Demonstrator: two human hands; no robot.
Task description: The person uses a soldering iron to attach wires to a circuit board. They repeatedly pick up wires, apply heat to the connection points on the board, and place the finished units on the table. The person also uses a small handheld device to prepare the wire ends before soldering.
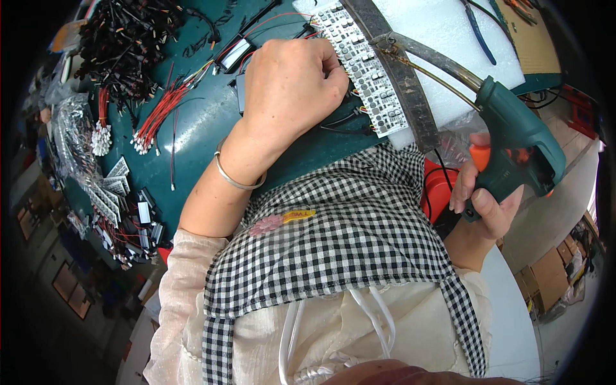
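Observation:
My left hand (292, 83) is closed at the left edge of a white circuit-board panel (369, 80) with rows of small parts. Its thumb and fingers are pressed together, and what they pinch is hidden under the hand. My right hand (491, 208) is wrapped round the grip of a green soldering gun (523, 144) with an orange trigger. The gun's metal nozzle and thin feed tube point up and left, over the panel. A dark, worn bar (401, 83) lies along the panel's right side. Short black wires (346, 122) run beside the panel, below my left hand.
White foam (465, 70) lies under the panel, with a blue-handled tool (478, 35) on it. On the green table (205, 135) at the left are black cables (125, 48), red wires (157, 125), a clear plastic bag (74, 138) and small white-and-black modules (144, 212).

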